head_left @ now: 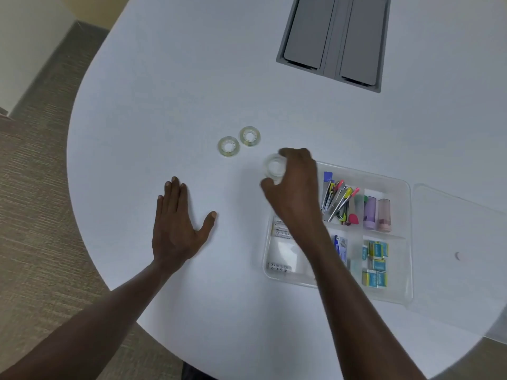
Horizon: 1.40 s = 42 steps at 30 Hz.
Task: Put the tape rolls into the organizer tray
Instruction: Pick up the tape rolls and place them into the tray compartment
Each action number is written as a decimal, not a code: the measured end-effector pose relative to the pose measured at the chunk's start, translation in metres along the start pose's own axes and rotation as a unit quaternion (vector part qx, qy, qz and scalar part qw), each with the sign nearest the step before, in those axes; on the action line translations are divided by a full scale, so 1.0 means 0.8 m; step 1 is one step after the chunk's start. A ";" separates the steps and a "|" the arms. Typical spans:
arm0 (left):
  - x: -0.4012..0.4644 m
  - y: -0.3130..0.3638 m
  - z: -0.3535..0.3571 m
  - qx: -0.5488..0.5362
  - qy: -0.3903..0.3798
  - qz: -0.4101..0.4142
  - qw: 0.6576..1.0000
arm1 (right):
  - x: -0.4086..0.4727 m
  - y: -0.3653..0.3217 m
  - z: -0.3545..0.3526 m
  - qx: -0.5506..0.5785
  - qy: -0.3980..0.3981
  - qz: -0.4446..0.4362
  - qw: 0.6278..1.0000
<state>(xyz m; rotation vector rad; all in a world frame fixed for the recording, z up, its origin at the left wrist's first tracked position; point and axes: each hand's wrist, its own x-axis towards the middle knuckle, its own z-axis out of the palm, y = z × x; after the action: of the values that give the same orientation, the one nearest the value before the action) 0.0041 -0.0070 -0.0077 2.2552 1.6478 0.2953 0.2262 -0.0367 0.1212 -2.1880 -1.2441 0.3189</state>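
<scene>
Right hand grasps a clear tape roll, fingers curled over the top and thumb under its near side; roll is motion-blurred. It sits just off the far-left corner of the organizer tray, over bare tabletop, not inside any compartment. Cannot tell whether it is touching the surface or lifted.

Right forearm crosses the tray's left compartments, hiding part of them.

Left hand lies flat, palm down, fingers spread, empty, near the tabletop's left rounded edge.

Two more tape rolls lie flat on the tabletop beyond the hands, toward its middle: nearer roll and farther roll, just beside each other, almost touching, well apart from the tray.

Tray is clear plastic, divided, near the right near edge. Visible contents: white tubes in the left compartment, a bundle of pens and clips in the far middle one, two pastel cylinders far right, small blue-and-yellow boxes near right.

A clear lid lies flat just right of the tray.

Grey hatch panel is set into the tabletop at the far side.
</scene>
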 end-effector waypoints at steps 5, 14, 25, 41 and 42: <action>0.000 0.001 -0.001 0.000 -0.001 0.000 1.000 | -0.003 0.049 -0.034 -0.099 -0.086 0.019 0.991; -0.001 -0.001 0.000 0.002 0.000 -0.001 1.000 | 0.009 0.061 -0.015 -0.162 -0.209 0.040 0.963; -0.001 0.000 -0.001 0.003 -0.003 -0.002 1.000 | 0.018 0.065 -0.005 -0.178 -0.283 0.090 0.938; -0.001 0.003 -0.002 0.004 -0.004 -0.009 1.000 | 0.013 0.072 0.008 -0.139 -0.203 0.104 0.964; -0.001 0.003 -0.002 0.004 -0.004 -0.009 1.000 | 0.013 0.073 0.009 -0.130 -0.202 0.106 0.965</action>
<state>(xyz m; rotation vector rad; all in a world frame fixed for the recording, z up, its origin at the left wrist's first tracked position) 0.0053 -0.0083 -0.0050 2.2434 1.6675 0.2741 0.2693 -0.0479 0.0813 -2.5794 -1.3221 0.7584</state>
